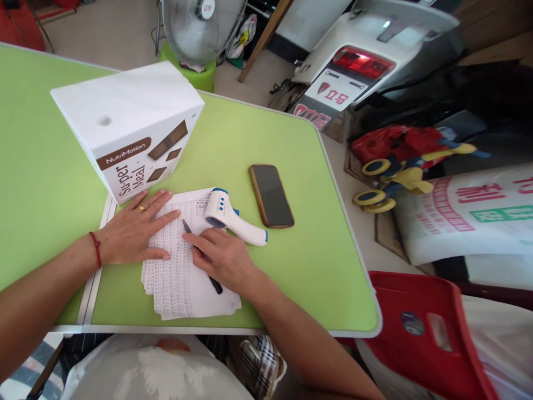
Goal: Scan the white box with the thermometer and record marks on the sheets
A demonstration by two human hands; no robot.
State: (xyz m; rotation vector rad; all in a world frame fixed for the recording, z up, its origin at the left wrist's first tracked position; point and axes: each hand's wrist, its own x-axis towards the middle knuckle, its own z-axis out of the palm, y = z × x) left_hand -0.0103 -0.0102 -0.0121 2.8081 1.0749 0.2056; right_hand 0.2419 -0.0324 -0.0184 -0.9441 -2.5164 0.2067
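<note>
Sheets of paper (175, 283) covered in rows of handwriting lie in a fanned stack on the green table. My left hand (135, 230) rests flat on their left edge, fingers spread, with a ring and a red cord at the wrist. In my right hand (227, 258) a black pen (215, 284) is gripped, its tip pointing away from me over the paper. A white and blue infrared thermometer (233, 219) lies across the top right of the sheets, just beyond my right hand. To its right is a phone (272, 195) in a brown case, screen dark.
A white NutriMotion box (129, 105) stands behind my left hand. The green table (333, 278) has a metal-trimmed edge and a seam on the left. Beyond it are a fan (200, 28), a white scooter (362, 55), a filled sack (470, 211) and a red chair (416, 294).
</note>
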